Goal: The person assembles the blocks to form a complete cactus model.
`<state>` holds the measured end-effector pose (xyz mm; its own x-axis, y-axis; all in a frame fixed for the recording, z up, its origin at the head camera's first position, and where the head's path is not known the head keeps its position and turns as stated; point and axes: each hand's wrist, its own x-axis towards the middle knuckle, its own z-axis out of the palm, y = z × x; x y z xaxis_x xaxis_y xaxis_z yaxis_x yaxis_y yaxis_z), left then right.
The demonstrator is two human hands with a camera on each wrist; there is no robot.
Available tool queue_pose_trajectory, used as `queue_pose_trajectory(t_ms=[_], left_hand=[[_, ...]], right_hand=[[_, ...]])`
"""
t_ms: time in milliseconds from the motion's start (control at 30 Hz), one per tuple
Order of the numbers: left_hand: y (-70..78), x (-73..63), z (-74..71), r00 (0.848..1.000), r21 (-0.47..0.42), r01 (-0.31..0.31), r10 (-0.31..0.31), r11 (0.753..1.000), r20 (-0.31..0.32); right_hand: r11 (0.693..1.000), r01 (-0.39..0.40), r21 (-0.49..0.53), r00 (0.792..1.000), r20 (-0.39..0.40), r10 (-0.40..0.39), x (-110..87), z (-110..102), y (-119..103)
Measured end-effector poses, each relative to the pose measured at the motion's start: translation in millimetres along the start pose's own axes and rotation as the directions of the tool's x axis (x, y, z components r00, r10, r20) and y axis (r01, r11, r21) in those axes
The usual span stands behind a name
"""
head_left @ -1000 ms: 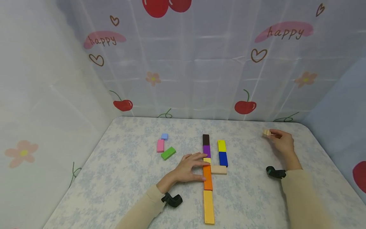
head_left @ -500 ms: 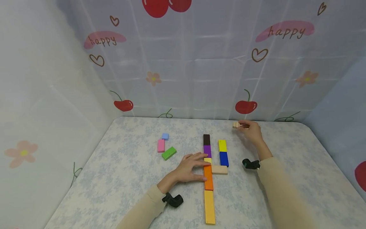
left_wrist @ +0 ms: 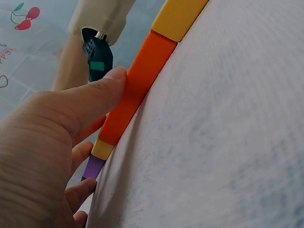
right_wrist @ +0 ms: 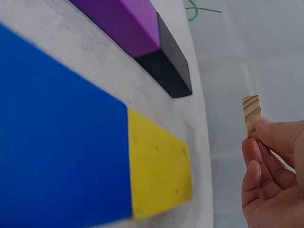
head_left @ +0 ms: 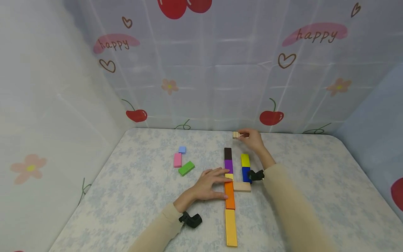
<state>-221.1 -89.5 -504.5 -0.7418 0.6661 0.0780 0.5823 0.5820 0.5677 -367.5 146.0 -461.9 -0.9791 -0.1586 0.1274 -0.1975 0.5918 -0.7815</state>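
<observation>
In the head view a straight row of flat blocks runs toward the front: dark brown, purple, small yellow, orange and a long yellow-orange one. My left hand rests against the row's left side, fingers spread, thumb at the orange block and fingertips around the purple and small yellow ones. Beyond the row's far end, my right hand pinches a small plain wooden block between thumb and fingers, held up off the table. Its striped grain shows in the right wrist view.
A plain wood block juts right from the row. A bright yellow block and a blue block line up beside it. To the left lie pink, green and light blue blocks. A printed curtain hangs behind.
My right hand has carried the small wooden block leftward along the table's far side, from the right to beyond the dark brown block. My left hand has stayed at the row.
</observation>
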Motion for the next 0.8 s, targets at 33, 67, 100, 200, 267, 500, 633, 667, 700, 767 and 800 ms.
queue_pose_trajectory(t_ms=[33, 67, 100, 200, 267, 500, 633, 667, 700, 767, 800], left_hand=[[0.2, 0.1, 0.0, 1.0, -0.001, 0.0, 0.0, 1.0, 0.0], [0.4, 0.1, -0.1, 1.0, -0.001, 0.001, -0.001, 1.0, -0.001], [0.6, 0.1, -0.1, 1.0, -0.002, 0.0, 0.0, 1.0, -0.002], [1.3, -0.2, -0.3, 1.0, -0.004, 0.0, 0.0, 1.0, -0.002], [1.7, -0.4, -0.4, 1.0, -0.005, -0.003, 0.003, 1.0, -0.002], [0.8, -1.2, -0.1, 1.0, -0.001, -0.009, 0.009, 1.0, -0.005], [-0.4, -1.1, 0.8, 1.0, 0.001, -0.018, 0.018, 1.0, -0.009], [-0.7, -1.2, 1.1, 1.0, 0.001, -0.021, 0.021, 1.0, -0.01], [-0.8, -1.3, 1.2, 1.0, 0.001, -0.023, 0.023, 1.0, -0.012], [-1.2, -1.4, 1.6, 0.999, -0.002, -0.029, 0.029, 1.0, -0.013], [-1.3, -1.6, 1.7, 0.999, -0.002, -0.031, 0.031, 1.0, -0.013]], right_hand=[[1.0, -0.004, 0.002, 1.0, 0.01, 0.004, 0.0, 2.3, -2.0], [1.0, 0.004, 0.001, 1.0, 0.019, -0.004, 0.3, 4.5, -2.8], [1.0, 0.006, 0.0, 1.0, 0.028, -0.006, 0.3, 6.7, -3.2], [1.0, 0.01, -0.01, 0.999, 0.05, -0.01, 0.6, 12.5, -2.9], [1.0, 0.011, -0.02, 0.998, 0.062, -0.009, 1.1, 16.0, -0.9], [0.998, -0.002, -0.066, 0.995, 0.102, 0.009, 0.5, 24.1, -2.9], [0.997, -0.002, -0.081, 0.994, 0.111, 0.011, -0.1, 27.3, -4.1], [0.996, -0.002, -0.084, 0.993, 0.113, 0.012, 0.1, 28.2, -4.1], [0.996, 0.0, -0.087, 0.993, 0.117, 0.01, 0.2, 29.0, -4.0], [0.995, 0.005, -0.095, 0.992, 0.122, 0.007, 0.2, 30.1, -3.9], [0.995, 0.014, -0.099, 0.992, 0.127, -0.001, 0.0, 30.5, -3.9]])
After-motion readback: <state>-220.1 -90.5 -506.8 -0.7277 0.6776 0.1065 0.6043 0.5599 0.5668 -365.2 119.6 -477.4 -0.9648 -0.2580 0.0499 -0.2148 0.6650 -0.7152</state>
